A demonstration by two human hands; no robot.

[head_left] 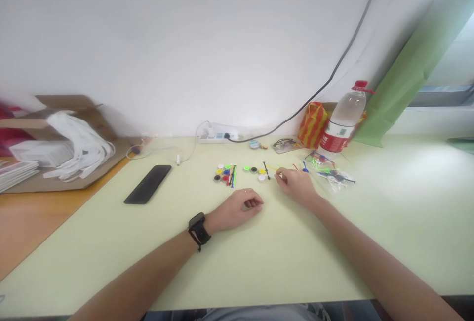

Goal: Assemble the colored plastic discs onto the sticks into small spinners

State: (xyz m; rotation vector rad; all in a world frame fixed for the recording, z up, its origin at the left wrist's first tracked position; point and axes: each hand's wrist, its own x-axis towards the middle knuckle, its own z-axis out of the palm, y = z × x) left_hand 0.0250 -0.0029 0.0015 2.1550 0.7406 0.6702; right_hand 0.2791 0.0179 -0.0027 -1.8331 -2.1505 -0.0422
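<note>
My left hand point(239, 208) rests on the table with its fingers loosely curled in towards the thumb, and I see nothing in it. My right hand point(296, 183) is lower at the fingertips, pinched together close to a yellow stick point(272, 167); what the fingers hold, if anything, is hidden. Just left of it are a black stick point(266, 170), a white wheel-like disc point(261, 178), a black disc point(254, 170) and a green disc point(246, 168). Beyond my left hand sit several coloured discs point(219, 172) beside a bundle of coloured sticks point(231, 175).
Clear plastic bags point(335, 175) of coloured parts and a blue stick point(305, 167) lie to the right. Behind stand a bottle point(336, 136) and a red-yellow bag point(311, 126). A black phone point(148, 185), a power strip point(215, 134) and a cardboard box point(89, 175) are further left.
</note>
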